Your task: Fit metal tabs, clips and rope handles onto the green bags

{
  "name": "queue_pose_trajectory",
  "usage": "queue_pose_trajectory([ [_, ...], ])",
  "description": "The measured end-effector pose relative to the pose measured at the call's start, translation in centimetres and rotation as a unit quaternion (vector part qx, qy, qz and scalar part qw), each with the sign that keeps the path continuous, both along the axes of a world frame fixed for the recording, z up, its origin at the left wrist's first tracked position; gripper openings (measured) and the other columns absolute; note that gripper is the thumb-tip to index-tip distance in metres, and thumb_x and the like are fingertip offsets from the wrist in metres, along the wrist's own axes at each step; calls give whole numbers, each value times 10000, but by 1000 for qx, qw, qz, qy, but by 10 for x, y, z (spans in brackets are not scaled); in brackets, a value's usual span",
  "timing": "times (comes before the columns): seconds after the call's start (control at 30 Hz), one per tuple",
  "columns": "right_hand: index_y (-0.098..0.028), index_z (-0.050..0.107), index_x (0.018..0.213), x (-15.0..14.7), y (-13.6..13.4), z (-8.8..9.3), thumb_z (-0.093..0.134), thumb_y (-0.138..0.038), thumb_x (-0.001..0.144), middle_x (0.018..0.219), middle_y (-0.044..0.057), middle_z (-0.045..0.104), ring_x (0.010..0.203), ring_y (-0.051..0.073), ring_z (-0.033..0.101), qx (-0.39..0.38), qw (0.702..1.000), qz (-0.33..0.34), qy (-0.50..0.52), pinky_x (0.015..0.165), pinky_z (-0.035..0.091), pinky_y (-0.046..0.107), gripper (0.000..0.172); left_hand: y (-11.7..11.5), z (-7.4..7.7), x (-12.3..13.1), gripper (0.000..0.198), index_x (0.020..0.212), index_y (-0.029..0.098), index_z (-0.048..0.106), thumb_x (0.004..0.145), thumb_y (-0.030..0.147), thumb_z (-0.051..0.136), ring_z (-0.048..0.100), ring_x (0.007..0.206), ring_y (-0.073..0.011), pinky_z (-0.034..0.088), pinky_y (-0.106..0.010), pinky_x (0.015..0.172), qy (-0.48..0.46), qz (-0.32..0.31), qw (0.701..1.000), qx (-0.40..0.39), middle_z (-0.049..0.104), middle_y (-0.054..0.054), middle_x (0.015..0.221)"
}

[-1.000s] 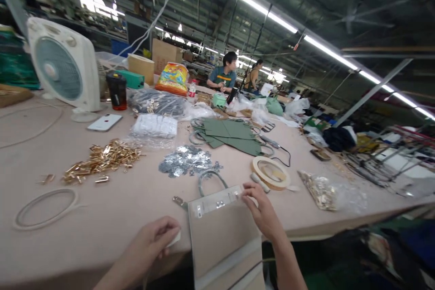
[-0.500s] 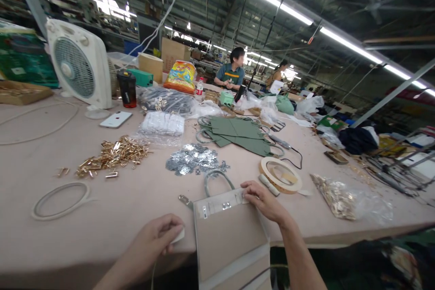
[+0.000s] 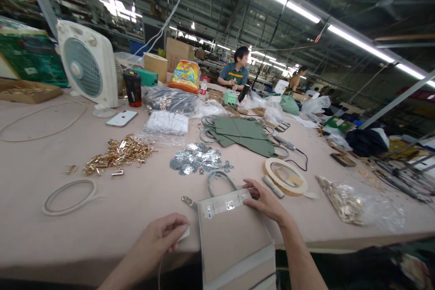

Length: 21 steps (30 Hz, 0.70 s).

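A beige bag panel (image 3: 234, 231) with a grey loop handle (image 3: 220, 176) hangs partly over the table's front edge. Along its top runs a pale strip with small metal plates (image 3: 230, 205) on it. At the strip's right end, my right hand (image 3: 263, 201) grips the panel's corner, thumb on the near face. To the left, my left hand (image 3: 165, 233) is closed in a pinch on a small white piece (image 3: 184, 233), apart from the panel. A tab with a metal clasp (image 3: 187, 200) sticks out from the panel's upper left corner.
Beyond the panel lie flat metal plates (image 3: 195, 157), gold-coloured fittings (image 3: 118, 155) and green bag panels (image 3: 241, 133). Tape rolls (image 3: 302, 183) and a bag of fittings (image 3: 343, 199) are on the right; a white ring roll (image 3: 49, 206) is left. A co-worker (image 3: 234, 74) is behind.
The whole view has shifted slightly, so everything appears a little further right. Both hands keep their places, the left on the white piece and the right at the panel's corner.
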State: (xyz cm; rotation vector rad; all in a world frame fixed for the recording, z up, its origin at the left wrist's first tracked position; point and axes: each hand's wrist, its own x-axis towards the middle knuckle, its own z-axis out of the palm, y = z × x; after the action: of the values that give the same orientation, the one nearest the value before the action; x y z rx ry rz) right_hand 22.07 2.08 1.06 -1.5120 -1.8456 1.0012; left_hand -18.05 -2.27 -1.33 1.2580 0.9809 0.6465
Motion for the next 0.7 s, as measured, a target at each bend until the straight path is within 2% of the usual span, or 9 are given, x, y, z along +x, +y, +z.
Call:
queue_pose_trajectory([
  [0.07,-248,622,1365,-2,4,-3,760,-408,862,1292,77,672,1085,240,657,0,1000,-8,-11,1022,510,409,545,0,-1,0,492,1075,160,717,899,615,655,566,693,-146,423,-243,615,0,-1,1000,6,641,-13,824],
  [0.17,-219,748,1132,-9,10,-10,704,-489,902,1123,77,737,1005,253,669,37,998,-28,-35,932,527,396,358,0,-5,-1,487,1120,147,730,891,573,678,589,699,-155,453,-254,634,-6,12,1000,7,674,-30,829],
  [0.3,-213,782,986,-13,12,-28,645,-582,918,1009,87,772,952,272,689,85,992,-86,-41,880,529,401,400,-5,-7,-2,500,1205,115,724,865,482,717,628,687,-161,498,-272,658,-34,35,999,-2,714,-60,847],
  [0.4,-224,785,1008,-8,11,-44,649,-629,894,1053,92,776,1001,292,697,116,985,-110,-63,916,525,419,442,-10,-4,-4,503,1288,112,700,861,377,708,659,693,-157,539,-287,703,-47,53,998,0,727,-70,882],
  [0.47,-232,774,1063,-9,9,-46,654,-673,866,1079,97,772,975,300,706,147,974,-146,-90,903,537,435,498,-13,-1,-6,637,1465,161,574,854,297,694,672,693,-146,557,-285,707,-57,49,997,6,731,-56,932],
  [0.53,-242,752,1122,-20,1,-37,645,-684,868,1105,92,761,947,295,709,198,956,-188,-106,900,544,444,521,-14,2,-7,766,1579,213,424,851,220,660,682,692,-138,570,-282,713,-53,35,998,16,742,-43,963],
  [0.6,-256,736,1136,-44,-14,-19,638,-639,905,1103,79,754,937,276,713,241,946,-197,-93,904,550,426,458,-16,4,-8,814,1611,224,355,842,155,612,695,701,-137,580,-283,729,-43,19,999,25,760,-47,995],
  [0.67,-273,727,1141,-80,-33,0,638,-547,959,1092,63,752,935,249,716,246,955,-150,-65,874,569,378,341,-16,5,-9,833,1614,207,344,818,106,565,711,721,-143,589,-288,749,-43,4,999,30,771,-63,1037],
  [0.7,-276,722,1144,-101,-42,6,630,-498,983,1104,62,746,955,241,714,243,964,-92,-57,868,576,359,289,-16,4,-10,845,1617,199,337,806,88,547,718,733,-146,592,-292,760,-45,-3,998,32,773,-70,1058],
])
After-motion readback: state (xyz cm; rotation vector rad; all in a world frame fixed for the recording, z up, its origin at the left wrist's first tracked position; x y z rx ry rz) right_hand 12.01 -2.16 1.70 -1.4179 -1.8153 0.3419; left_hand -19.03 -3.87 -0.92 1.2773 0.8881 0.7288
